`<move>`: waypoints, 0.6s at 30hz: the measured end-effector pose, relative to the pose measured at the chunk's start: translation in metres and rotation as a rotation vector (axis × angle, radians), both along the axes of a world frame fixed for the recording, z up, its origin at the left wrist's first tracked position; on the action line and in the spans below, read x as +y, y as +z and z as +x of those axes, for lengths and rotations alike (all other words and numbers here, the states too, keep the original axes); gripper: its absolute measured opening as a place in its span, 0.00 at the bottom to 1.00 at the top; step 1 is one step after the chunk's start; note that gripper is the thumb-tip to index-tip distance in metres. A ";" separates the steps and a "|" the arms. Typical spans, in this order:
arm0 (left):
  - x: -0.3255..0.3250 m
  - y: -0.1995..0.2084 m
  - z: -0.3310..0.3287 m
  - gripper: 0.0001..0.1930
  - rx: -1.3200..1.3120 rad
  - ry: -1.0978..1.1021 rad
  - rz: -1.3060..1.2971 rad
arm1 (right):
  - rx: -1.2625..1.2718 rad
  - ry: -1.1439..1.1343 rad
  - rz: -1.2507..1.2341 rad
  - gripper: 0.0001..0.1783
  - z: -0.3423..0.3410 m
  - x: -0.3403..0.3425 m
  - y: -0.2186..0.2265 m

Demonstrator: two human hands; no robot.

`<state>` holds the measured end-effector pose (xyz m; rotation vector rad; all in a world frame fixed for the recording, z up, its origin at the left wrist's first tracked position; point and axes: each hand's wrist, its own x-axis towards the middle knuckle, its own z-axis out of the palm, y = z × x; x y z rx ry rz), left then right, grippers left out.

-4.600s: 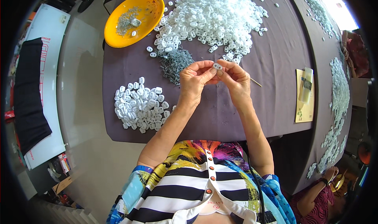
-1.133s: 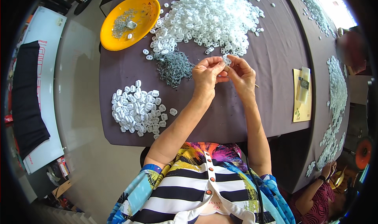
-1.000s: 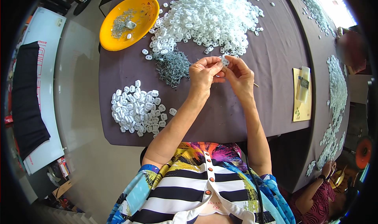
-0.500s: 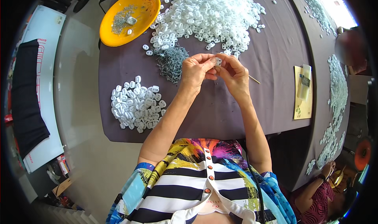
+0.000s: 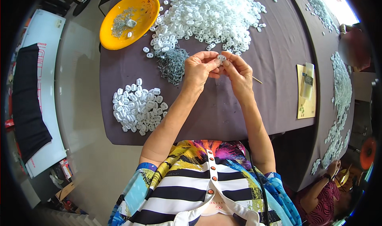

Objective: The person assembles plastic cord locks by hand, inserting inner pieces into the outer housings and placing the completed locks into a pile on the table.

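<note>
Between my two hands is a small white oval plastic piece with two holes (image 5: 221,58), pinched by the fingertips above the table. My left hand (image 5: 201,69) is closed on its left side; the thumb and forefinger of my right hand (image 5: 237,71) grip its right side. Just left of my left hand lies a heap of small grey metal screws or pins (image 5: 173,64). Behind the hands spreads a big pile of similar white pieces (image 5: 207,17). A smaller pile of white pieces (image 5: 137,106) sits near the table's left front corner.
A yellow plate (image 5: 146,21) with small metal bits stands at the far left. A thin stick (image 5: 257,79) lies right of my hands. Farther right are a yellow envelope (image 5: 301,106) and a translucent packet (image 5: 308,81). Another table (image 5: 324,118) holds more white pieces; people sit beside it.
The white piece has turned so its two-holed face shows more, and my right fingers have shifted around it. Both hands stay in nearly the same place.
</note>
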<state>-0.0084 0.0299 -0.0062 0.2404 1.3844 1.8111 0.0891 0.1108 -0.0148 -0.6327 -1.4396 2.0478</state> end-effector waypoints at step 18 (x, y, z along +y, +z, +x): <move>0.031 -0.003 0.019 0.07 -0.064 -0.040 0.017 | 0.088 -0.104 -0.172 0.11 0.020 0.025 -0.011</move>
